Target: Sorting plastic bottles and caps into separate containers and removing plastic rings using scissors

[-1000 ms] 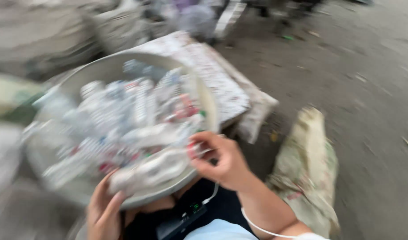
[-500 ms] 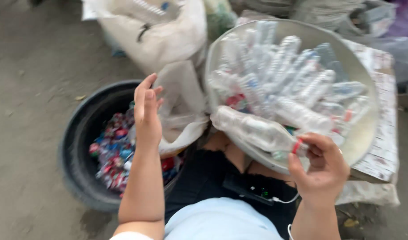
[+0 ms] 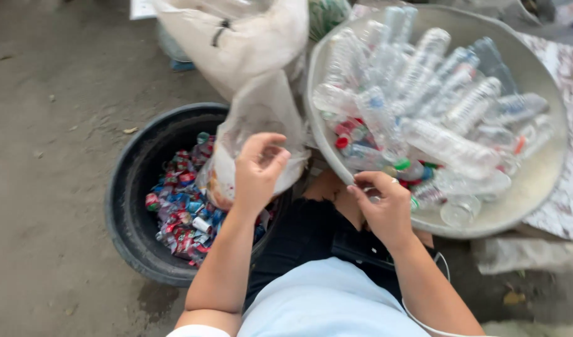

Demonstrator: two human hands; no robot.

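Clear plastic bottles [image 3: 424, 106], most of them stripped of labels, fill a wide grey metal basin [image 3: 536, 187] tilted against the seated person's lap. At the basin's near rim the right hand [image 3: 383, 203] is pinched, fingertips drawn together on something small that cannot be made out; a few bottles with red, green and blue caps lie just beside it. The left hand [image 3: 256, 168] hangs over a round black tub [image 3: 127, 206] on the ground to the person's left, fingers loosely curled and apart, with no object visible in its grasp. It touches or nearly touches a translucent plastic bag [image 3: 255, 118] that droops over the tub's far edge. Inside the tub lies a heap of crumpled red, blue and white bottle labels [image 3: 180, 212].

Judged from this arrangement, the step in hand is label sorting: wrappers go to the tub, bare bottles stay in the basin. The left hand appears to be at the point of dropping, while the right one is occupied at the basin's rim. A following move would call for a firm grip on one still-labelled bottle near the rim and a free hand brought back across the lap to peel it.
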